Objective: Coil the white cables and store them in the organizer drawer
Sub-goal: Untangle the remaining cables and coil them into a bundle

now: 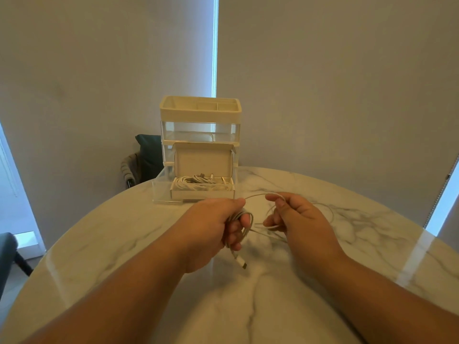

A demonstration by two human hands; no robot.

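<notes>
My left hand (218, 224) grips several loops of a white cable (248, 225) over the marble table, and the cable's plug (241, 262) hangs below my fist. From there the cable arcs across to my right hand (295, 217), which pinches a strand, while loose cable trails on the table behind it. Just beyond my hands, the clear organizer (200, 135) has its bottom drawer (161, 189) pulled out. In that drawer sits a white box (202, 193) with its lid up, holding several coiled white cables (202, 183).
The round marble table (124, 234) fills the near view, its edge curving away left and right. A dark chair (146, 157) with cloth draped on it stands behind the organizer. Another dark seat (7, 252) is at the far left.
</notes>
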